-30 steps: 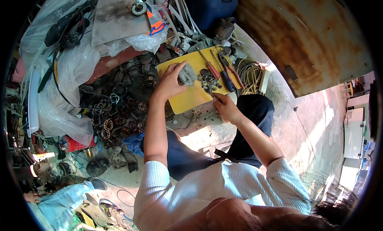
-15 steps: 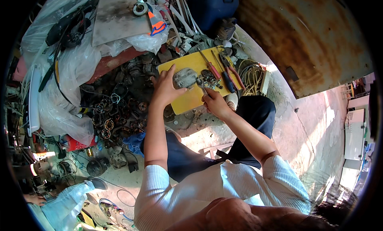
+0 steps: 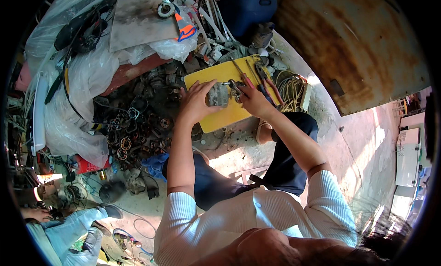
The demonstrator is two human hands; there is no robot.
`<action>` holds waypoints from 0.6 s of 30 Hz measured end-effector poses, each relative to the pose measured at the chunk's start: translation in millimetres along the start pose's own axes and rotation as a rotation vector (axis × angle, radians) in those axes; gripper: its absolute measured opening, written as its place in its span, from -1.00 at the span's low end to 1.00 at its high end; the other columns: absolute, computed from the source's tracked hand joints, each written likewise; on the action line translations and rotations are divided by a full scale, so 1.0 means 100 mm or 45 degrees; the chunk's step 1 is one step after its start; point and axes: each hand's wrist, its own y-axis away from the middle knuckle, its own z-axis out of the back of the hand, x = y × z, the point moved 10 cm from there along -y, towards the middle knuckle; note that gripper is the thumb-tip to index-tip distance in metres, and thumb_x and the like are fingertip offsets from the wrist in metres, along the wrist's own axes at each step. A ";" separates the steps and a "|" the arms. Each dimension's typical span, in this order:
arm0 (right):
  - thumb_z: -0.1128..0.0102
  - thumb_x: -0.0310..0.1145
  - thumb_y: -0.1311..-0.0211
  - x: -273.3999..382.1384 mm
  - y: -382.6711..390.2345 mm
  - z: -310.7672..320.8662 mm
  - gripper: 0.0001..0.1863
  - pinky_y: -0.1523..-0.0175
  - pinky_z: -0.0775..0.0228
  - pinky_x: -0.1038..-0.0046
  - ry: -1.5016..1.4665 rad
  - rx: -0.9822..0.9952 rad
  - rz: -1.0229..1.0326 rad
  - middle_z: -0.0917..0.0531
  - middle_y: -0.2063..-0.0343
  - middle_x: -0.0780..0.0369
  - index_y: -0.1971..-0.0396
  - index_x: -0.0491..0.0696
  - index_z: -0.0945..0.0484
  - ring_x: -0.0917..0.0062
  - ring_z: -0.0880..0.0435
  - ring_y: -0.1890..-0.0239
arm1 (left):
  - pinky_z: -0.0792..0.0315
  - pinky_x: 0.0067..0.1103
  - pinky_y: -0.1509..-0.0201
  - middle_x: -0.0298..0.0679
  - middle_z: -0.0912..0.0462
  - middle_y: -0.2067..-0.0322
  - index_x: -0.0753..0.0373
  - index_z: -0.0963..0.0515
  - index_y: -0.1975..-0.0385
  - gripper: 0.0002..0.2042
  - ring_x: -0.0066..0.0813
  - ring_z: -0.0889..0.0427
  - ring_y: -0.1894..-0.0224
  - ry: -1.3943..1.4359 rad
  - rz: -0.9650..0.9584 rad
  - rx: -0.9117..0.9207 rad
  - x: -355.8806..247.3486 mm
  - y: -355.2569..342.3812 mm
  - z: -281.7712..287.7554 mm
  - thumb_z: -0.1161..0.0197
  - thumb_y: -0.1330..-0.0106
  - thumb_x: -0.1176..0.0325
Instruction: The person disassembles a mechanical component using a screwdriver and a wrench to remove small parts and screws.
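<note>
My left hand [image 3: 195,105] is closed around a dull grey cast metal part [image 3: 217,98] at the left side of the yellow board [image 3: 211,119]. In my right hand [image 3: 255,103] is a metal wrench-like tool [image 3: 234,87], its head at the upper right of the part; I cannot tell exactly how they touch. To the right on the board lie screwdrivers [image 3: 243,75] and red-handled pliers [image 3: 271,84]; small metal bits are mostly hidden behind my right hand.
Old motor parts [image 3: 124,144] pile left of the board, beside plastic sheeting [image 3: 73,100]. Coiled cable [image 3: 292,93] lies right of it, near a rusty metal sheet [image 3: 344,45]. A blue container [image 3: 245,8] is behind. A co-worker's leg [image 3: 78,224] is at lower left.
My right hand has moved up and left with the tool to the grey part. The part has turned in my left hand. The co-worker at lower left has shifted.
</note>
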 end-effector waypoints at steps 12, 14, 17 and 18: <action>-0.19 -0.58 -0.13 0.65 -0.78 0.00 -0.92 0.47 -0.64 0.48 0.622 0.826 -0.407 -0.73 0.36 0.16 0.40 -0.25 -0.63 0.52 -0.76 0.41 | 0.19 0.22 -0.46 -0.15 -0.51 -0.20 0.05 -0.40 -0.27 -0.08 -0.12 -0.33 -0.36 -0.048 0.040 -0.144 -0.03 -0.01 0.00 -0.60 0.20 -0.07; -0.23 -0.61 -0.12 0.79 -0.81 -0.06 -0.90 0.38 -0.66 0.56 0.776 0.948 -0.561 -0.74 0.33 0.23 0.33 -0.20 -0.62 0.62 -0.73 0.41 | 0.18 0.27 -0.44 -0.16 -0.54 -0.19 0.05 -0.39 -0.26 -0.10 -0.15 -0.35 -0.36 -0.063 0.048 -0.142 -0.01 0.01 0.01 -0.58 0.18 -0.10; -0.20 -0.61 -0.18 0.86 -0.93 -0.12 -0.79 0.19 -0.67 0.57 1.069 1.109 -0.790 -0.75 0.25 0.20 0.16 -0.20 -0.58 0.63 -0.77 0.33 | 0.20 0.27 -0.44 -0.13 -0.57 -0.15 0.07 -0.40 -0.23 -0.12 -0.14 -0.43 -0.30 0.050 0.052 -0.133 -0.03 0.00 -0.01 -0.58 0.17 -0.07; -0.18 -0.60 -0.21 0.85 -0.95 -0.12 -0.75 0.12 -0.66 0.56 1.177 1.162 -0.865 -0.75 0.22 0.17 0.09 -0.22 -0.56 0.62 -0.79 0.30 | 0.19 0.25 -0.44 -0.12 -0.58 -0.14 0.07 -0.40 -0.22 -0.13 -0.14 -0.46 -0.28 0.058 0.080 -0.105 -0.04 -0.01 -0.01 -0.58 0.17 -0.07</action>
